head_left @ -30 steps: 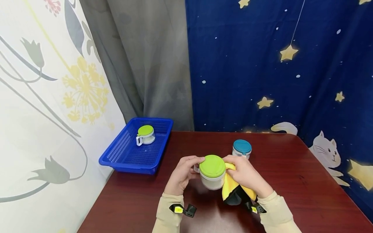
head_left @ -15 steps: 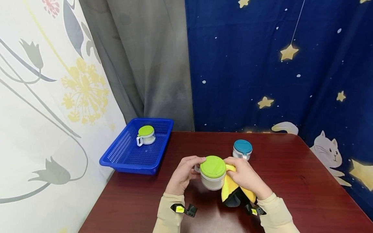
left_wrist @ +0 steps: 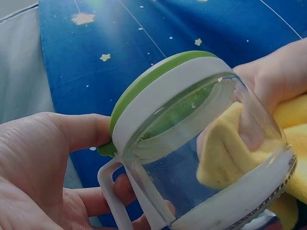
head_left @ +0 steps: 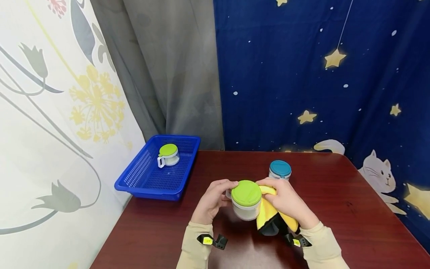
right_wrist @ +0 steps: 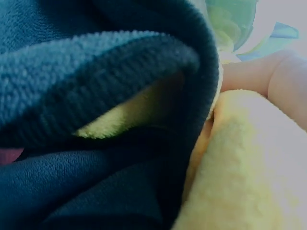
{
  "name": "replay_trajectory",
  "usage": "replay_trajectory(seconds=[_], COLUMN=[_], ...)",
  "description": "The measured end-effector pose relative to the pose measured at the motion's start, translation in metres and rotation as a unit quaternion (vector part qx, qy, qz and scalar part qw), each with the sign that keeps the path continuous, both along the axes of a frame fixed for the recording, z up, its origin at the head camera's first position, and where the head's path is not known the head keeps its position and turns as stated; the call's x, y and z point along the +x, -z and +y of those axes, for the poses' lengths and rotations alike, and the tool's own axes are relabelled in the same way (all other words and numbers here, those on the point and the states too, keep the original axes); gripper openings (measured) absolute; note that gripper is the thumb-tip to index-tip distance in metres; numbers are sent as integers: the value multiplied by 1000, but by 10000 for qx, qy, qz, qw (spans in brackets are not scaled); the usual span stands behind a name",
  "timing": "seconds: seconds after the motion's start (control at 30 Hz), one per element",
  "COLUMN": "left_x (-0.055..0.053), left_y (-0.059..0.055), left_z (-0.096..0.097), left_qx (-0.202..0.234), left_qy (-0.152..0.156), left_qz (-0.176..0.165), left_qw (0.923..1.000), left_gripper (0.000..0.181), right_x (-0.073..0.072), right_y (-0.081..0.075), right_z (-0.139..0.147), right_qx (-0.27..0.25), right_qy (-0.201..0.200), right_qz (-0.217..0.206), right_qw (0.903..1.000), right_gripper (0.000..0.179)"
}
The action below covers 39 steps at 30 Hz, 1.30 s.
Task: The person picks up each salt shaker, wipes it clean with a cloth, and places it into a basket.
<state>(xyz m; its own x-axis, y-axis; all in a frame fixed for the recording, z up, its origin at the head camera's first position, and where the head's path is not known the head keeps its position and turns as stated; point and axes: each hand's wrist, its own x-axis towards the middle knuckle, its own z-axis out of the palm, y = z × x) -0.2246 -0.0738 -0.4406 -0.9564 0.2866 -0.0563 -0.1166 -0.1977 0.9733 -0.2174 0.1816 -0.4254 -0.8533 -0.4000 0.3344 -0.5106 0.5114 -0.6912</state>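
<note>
A clear seasoning jar [head_left: 246,203] with a green lid and white handle is held up over the table in front of me. My left hand [head_left: 212,200] grips it at the handle side, thumb on the lid's edge and fingers around the white handle [left_wrist: 114,194]. My right hand [head_left: 285,197] holds a yellow cloth [head_left: 266,213] with a dark grey underside against the jar's right wall. Through the glass in the left wrist view, the cloth [left_wrist: 223,153] shows pressed to the far side. Folds of the cloth [right_wrist: 244,163] fill most of the right wrist view.
At the back left a blue perforated basket [head_left: 152,193] contains another green-lidded jar [head_left: 169,156]. A blue-lidded jar [head_left: 280,170] stands on the brown table [head_left: 336,201] just behind my right hand. Curtains border the table's far side.
The right hand and cloth have shifted slightly along the jar's side. The left hand keeps its grip on the jar, which stays almost in place.
</note>
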Motion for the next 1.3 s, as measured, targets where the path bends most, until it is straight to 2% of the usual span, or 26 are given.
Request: replay_trajectory(seconds=[0.27,0.47,0.63,0.77,0.9,1.1,1.3], left_x=[-2,-1,1,3,4,8,8], left_y=[0,-1,0,1,-2,-8,-6], left_z=[4,6,5,6,10,19,28], left_qx=[-199,-180,45,230,300,550,883], left_qy=[172,152,41,-357,-1041,-1923,-2627], left_qz=[132,160,89,48,122,177,284], left_qw=[9996,9996,9999,9991,9940,9796,9604], left_gripper=[23,22,22,25,28,41,46], right_x=[-1,2,5,7,10,15,20], right_y=[-14,-17,-19,-21,-22,-22,-19], right_z=[5,6,6,6,3,-5,-16], right_qx=[-414,-498,-539,-521,-406,-276,-284], right_qy=[-190,-80,53,304,645,1103,1275], right_qz=[5,-81,16,265,674,1116,1513], right_qw=[9990,9987,9985,9978,9948,9872,9798], right_gripper=[43,43,41,38,38,40,39])
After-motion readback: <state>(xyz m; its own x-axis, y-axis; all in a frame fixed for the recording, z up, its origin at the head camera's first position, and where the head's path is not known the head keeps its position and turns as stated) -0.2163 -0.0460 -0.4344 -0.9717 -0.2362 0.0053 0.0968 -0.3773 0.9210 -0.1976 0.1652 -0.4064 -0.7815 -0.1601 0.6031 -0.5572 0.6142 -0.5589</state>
